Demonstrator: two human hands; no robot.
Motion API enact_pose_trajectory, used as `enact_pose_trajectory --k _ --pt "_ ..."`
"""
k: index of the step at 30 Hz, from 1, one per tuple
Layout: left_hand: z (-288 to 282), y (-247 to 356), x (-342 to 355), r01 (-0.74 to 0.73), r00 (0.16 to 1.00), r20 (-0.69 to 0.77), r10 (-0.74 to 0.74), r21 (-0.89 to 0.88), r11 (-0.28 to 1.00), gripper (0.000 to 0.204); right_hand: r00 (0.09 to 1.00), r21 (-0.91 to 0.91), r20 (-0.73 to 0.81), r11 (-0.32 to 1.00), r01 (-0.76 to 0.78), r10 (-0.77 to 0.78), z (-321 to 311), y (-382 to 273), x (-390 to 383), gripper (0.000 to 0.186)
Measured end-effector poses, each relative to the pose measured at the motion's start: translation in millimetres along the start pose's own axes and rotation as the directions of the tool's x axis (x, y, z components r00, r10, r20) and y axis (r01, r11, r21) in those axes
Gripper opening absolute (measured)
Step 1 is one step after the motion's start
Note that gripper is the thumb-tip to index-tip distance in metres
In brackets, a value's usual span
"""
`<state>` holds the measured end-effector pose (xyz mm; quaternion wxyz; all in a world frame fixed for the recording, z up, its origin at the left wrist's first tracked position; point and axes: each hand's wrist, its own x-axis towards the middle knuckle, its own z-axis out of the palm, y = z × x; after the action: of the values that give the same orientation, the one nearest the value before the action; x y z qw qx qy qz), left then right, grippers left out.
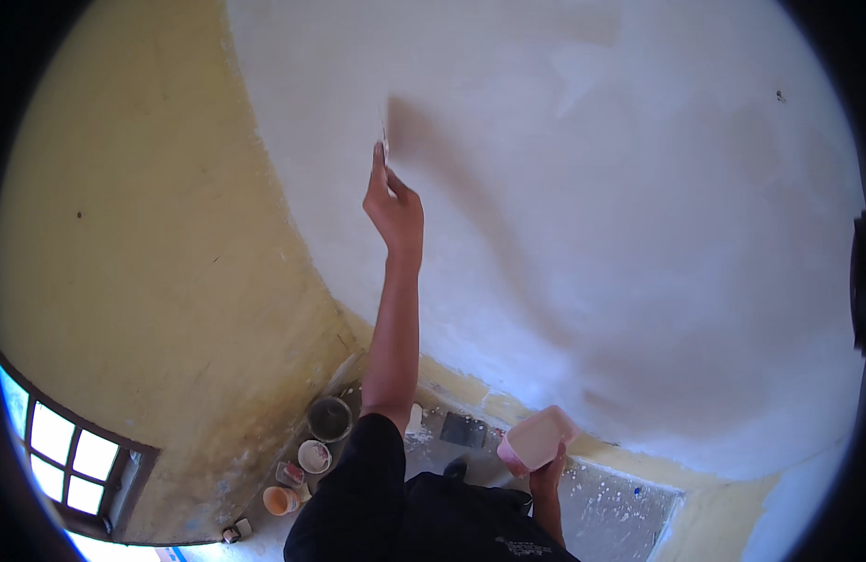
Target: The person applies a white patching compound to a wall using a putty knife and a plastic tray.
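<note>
My left hand [393, 208], raised on a long arm, is closed on a thin scraper [383, 145] held against or very near the white-coated wall [639, 187], where its shadow falls. The scraper is seen almost edge-on. Low at the right, my right hand [547, 478] grips a pink plastic container [536, 440] with pale paste in it. A yellow wall [133, 187] meets the white surface along an uneven edge on the left.
Below on the splattered grey floor [611, 515] stand a dark bucket [329, 419], a white pot [314, 456], an orange container [279, 501], other small items and a dark square [463, 430]. A barred window [73, 445] is at the lower left.
</note>
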<state>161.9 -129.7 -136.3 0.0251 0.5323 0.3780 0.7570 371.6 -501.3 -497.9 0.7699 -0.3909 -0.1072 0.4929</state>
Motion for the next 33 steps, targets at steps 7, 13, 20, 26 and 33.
enact_pose_trajectory --k 7,13,20,26,33 --pt "39.0 -1.0 -61.9 -0.222 0.965 0.151 0.215 0.034 0.974 0.060 0.999 0.064 0.032 0.998 0.005 -0.007 24.1 -10.7 -6.4 0.059" --pt "28.9 6.6 -180.1 -0.318 0.868 0.387 0.312 -0.049 0.947 0.067 1.000 0.052 -0.020 0.999 -0.012 0.013 15.2 -8.9 -2.0 0.057" --pt "-31.8 12.6 -278.9 -0.282 0.692 0.633 0.349 -0.208 0.937 0.069 0.999 0.051 -0.029 0.999 -0.020 0.021 -4.3 -7.9 -13.6 0.054" --pt "-76.0 -15.8 -302.2 0.140 0.839 0.544 -0.033 -0.157 0.978 0.050 0.999 0.036 -0.035 0.999 0.009 -0.008 -14.4 -5.6 -20.9 0.055" --pt "-33.9 -84.4 -234.3 0.322 0.947 -0.032 -0.321 0.135 0.937 0.045 1.000 0.060 -0.026 0.998 0.005 -0.004 -7.9 -14.2 -45.9 0.058"
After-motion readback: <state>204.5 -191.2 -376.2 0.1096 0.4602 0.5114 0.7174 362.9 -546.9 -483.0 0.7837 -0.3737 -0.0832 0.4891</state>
